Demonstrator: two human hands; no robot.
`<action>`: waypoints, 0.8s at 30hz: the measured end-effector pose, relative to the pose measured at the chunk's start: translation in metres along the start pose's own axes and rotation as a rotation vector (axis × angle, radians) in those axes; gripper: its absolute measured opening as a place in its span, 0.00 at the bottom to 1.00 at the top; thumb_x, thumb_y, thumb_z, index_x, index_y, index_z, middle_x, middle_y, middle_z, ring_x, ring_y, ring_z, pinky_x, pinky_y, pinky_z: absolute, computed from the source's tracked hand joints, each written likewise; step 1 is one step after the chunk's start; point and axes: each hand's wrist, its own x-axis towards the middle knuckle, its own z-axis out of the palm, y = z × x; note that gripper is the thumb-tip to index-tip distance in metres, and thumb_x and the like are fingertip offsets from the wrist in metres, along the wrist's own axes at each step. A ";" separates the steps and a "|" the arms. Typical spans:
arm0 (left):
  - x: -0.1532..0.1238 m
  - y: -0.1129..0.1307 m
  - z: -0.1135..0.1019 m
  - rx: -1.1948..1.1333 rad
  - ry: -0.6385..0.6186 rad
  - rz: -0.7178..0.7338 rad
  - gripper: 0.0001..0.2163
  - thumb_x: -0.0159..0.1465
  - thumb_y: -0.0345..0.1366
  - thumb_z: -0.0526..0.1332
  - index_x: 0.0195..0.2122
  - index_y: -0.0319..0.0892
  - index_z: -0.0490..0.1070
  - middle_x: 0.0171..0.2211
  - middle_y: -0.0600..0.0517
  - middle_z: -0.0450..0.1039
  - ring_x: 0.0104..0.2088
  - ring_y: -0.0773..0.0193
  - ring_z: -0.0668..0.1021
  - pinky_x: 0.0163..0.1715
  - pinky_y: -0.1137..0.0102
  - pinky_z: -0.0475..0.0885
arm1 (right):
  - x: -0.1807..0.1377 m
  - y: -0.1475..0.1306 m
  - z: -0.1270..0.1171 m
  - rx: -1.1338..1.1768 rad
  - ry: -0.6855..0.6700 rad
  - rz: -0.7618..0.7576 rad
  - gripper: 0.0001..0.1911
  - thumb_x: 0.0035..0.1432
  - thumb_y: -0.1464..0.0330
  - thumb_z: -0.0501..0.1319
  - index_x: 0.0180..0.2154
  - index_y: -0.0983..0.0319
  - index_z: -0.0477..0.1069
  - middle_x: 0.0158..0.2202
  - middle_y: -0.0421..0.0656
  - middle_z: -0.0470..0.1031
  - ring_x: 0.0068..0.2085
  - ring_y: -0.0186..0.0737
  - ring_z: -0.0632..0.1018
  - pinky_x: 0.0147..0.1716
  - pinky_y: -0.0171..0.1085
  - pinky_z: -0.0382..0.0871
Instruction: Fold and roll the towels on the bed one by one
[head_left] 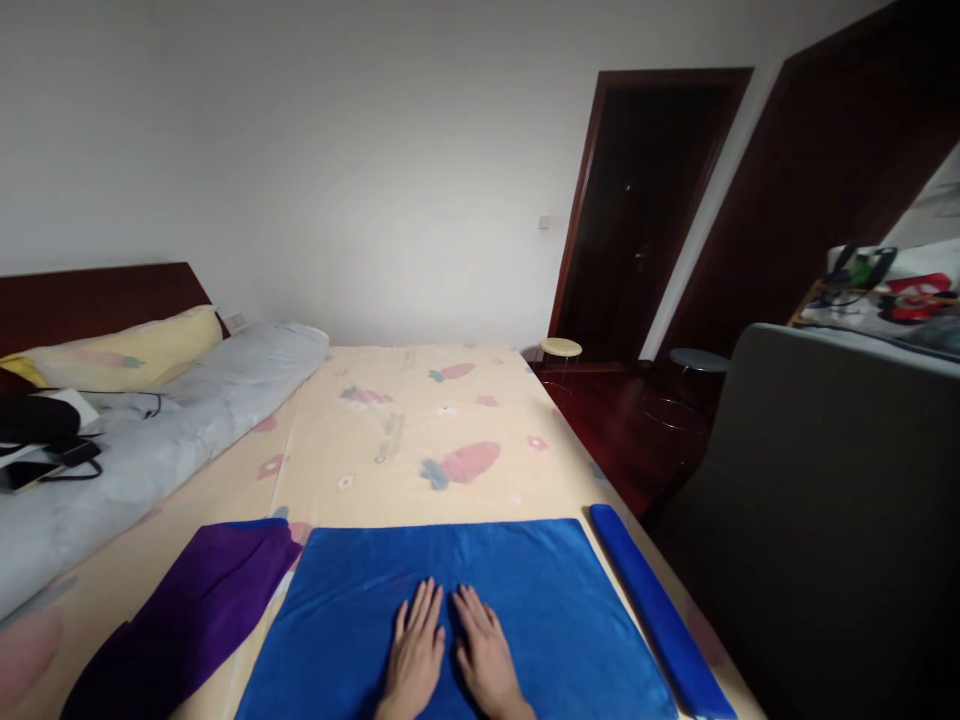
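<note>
A blue cloth [555,610] is spread out on the bed, its near edge beyond the bottom of the view. My left hand [417,640] lies palm down on the middle of it, fingers stretched out. Beside it, my right hand [484,645] also rests flat on the cloth, with a narrow gap between the two. To the left is a purple cloth [202,600], loosely laid, with a bit of blue showing at its far edge. Along the right side of the blue cloth lies a long, narrow blue bundle [656,605], perhaps folded or rolled cloth.
The bed's cream patterned sheet [420,400] stretches to the wall. At left are a grey quilt [187,420], a yellow pillow [127,350] and a phone [30,472] with cables. A dark grey panel [840,500] stands right; two stools, one cream [561,347], stand beyond the bed.
</note>
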 end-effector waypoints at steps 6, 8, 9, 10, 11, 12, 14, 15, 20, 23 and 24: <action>0.026 -0.056 -0.012 0.037 -0.011 -0.145 0.24 0.68 0.44 0.42 0.65 0.53 0.47 0.68 0.54 0.48 0.67 0.60 0.55 0.64 0.54 0.53 | 0.019 0.064 -0.037 -0.134 0.045 0.103 0.28 0.62 0.58 0.49 0.62 0.57 0.58 0.66 0.45 0.56 0.66 0.45 0.57 0.63 0.50 0.52; 0.019 -0.105 -0.023 0.125 0.015 -0.316 0.25 0.67 0.45 0.43 0.65 0.50 0.49 0.68 0.52 0.48 0.67 0.58 0.54 0.64 0.53 0.51 | 0.005 0.116 -0.060 -0.257 0.166 0.267 0.30 0.62 0.54 0.47 0.61 0.60 0.59 0.65 0.47 0.58 0.66 0.47 0.58 0.62 0.51 0.53; 0.014 -0.129 -0.028 0.168 0.032 -0.397 0.25 0.67 0.46 0.42 0.65 0.49 0.48 0.68 0.52 0.47 0.67 0.58 0.53 0.64 0.53 0.51 | -0.004 0.141 -0.069 -0.310 0.219 0.328 0.32 0.62 0.52 0.46 0.61 0.62 0.59 0.65 0.49 0.58 0.66 0.47 0.57 0.62 0.52 0.53; 0.009 -0.149 -0.032 0.200 0.040 -0.461 0.26 0.67 0.46 0.42 0.66 0.49 0.47 0.68 0.52 0.46 0.68 0.59 0.53 0.63 0.54 0.51 | -0.013 0.163 -0.077 -0.351 0.258 0.363 0.33 0.61 0.51 0.46 0.61 0.63 0.58 0.65 0.49 0.58 0.66 0.47 0.57 0.62 0.51 0.52; 0.004 -0.165 -0.036 0.224 0.043 -0.503 0.26 0.67 0.47 0.41 0.66 0.50 0.45 0.69 0.52 0.46 0.68 0.60 0.52 0.63 0.55 0.51 | -0.021 0.181 -0.083 -0.378 0.281 0.377 0.34 0.61 0.51 0.45 0.61 0.64 0.58 0.65 0.50 0.59 0.66 0.47 0.58 0.63 0.51 0.52; 0.000 -0.176 -0.039 0.243 0.041 -0.527 0.27 0.67 0.48 0.41 0.66 0.50 0.44 0.69 0.53 0.46 0.68 0.61 0.52 0.63 0.56 0.51 | -0.028 0.194 -0.086 -0.395 0.294 0.378 0.35 0.61 0.50 0.44 0.61 0.64 0.58 0.64 0.50 0.59 0.66 0.46 0.58 0.63 0.50 0.52; -0.005 -0.183 -0.041 0.274 0.040 -0.546 0.27 0.67 0.47 0.41 0.66 0.50 0.44 0.69 0.53 0.46 0.68 0.62 0.51 0.64 0.56 0.50 | -0.034 0.204 -0.086 -0.416 0.317 0.386 0.35 0.60 0.51 0.43 0.61 0.65 0.59 0.63 0.50 0.61 0.65 0.47 0.59 0.63 0.50 0.51; -0.005 -0.179 -0.040 0.291 0.059 -0.562 0.26 0.67 0.46 0.40 0.66 0.48 0.45 0.69 0.52 0.46 0.68 0.62 0.50 0.64 0.55 0.48 | -0.032 0.201 -0.082 -0.428 0.349 0.418 0.35 0.60 0.52 0.43 0.61 0.67 0.59 0.63 0.52 0.61 0.65 0.49 0.59 0.63 0.52 0.50; 0.015 -0.097 -0.018 0.262 0.213 -0.408 0.25 0.68 0.35 0.36 0.67 0.43 0.42 0.69 0.47 0.43 0.69 0.59 0.46 0.65 0.50 0.43 | 0.011 0.108 -0.030 -0.339 0.426 0.451 0.33 0.59 0.64 0.43 0.62 0.75 0.54 0.65 0.59 0.55 0.67 0.56 0.52 0.62 0.59 0.49; 0.036 -0.041 0.001 0.096 0.081 0.005 0.25 0.68 0.36 0.41 0.66 0.52 0.39 0.68 0.55 0.48 0.67 0.62 0.54 0.64 0.59 0.51 | 0.043 0.034 0.005 -0.138 0.157 0.115 0.32 0.58 0.70 0.45 0.65 0.60 0.48 0.67 0.44 0.51 0.67 0.46 0.53 0.63 0.52 0.52; 0.044 -0.030 0.005 0.058 0.052 0.086 0.25 0.68 0.36 0.42 0.66 0.53 0.38 0.68 0.55 0.49 0.67 0.63 0.56 0.64 0.60 0.53 | 0.051 0.017 0.011 -0.097 0.078 0.020 0.33 0.59 0.70 0.46 0.66 0.56 0.46 0.68 0.41 0.50 0.67 0.45 0.53 0.63 0.50 0.52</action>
